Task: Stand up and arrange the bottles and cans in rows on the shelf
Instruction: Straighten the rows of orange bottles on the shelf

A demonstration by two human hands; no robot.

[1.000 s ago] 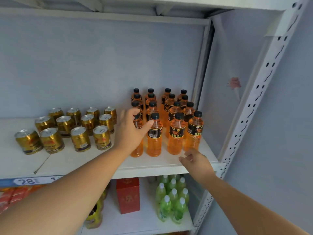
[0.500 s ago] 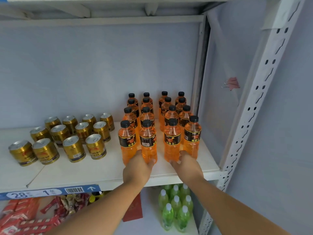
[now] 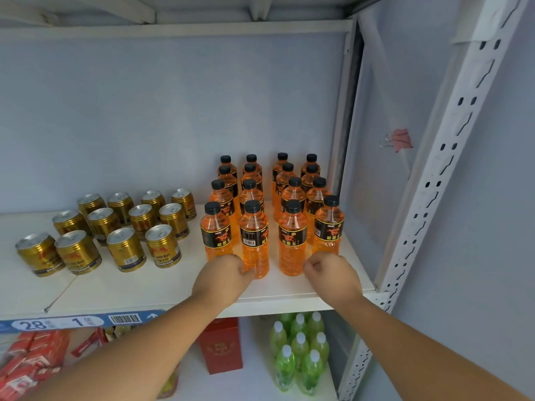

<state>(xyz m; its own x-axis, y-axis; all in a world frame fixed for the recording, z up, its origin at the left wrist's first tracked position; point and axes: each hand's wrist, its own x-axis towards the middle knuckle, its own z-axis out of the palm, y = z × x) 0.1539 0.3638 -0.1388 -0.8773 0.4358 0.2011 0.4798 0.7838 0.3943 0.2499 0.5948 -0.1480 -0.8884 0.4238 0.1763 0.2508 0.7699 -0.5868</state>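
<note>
Bottles [image 3: 292, 227] of orange drink are standing upright in four files on the right part of the shelf [image 3: 144, 287], running from the front edge back toward the wall. The gold cans [image 3: 124, 247] are standing upright in rows to their left. You are holding both hands low at the front row, apart from each other. Your left hand [image 3: 223, 277] is sitting in front of the foot of the leftmost front bottle, its curled fingers touching the base of the second front bottle [image 3: 254, 241]; whether you are gripping it cannot be told. Your right hand [image 3: 333, 274] is hiding the foot of the rightmost front bottle [image 3: 328, 227], just beside the third one, fingers curled in; whether they are closing on anything cannot be told. Below the shelf, green bottles [image 3: 301, 348] and a red box [image 3: 221, 345] are standing.
</note>
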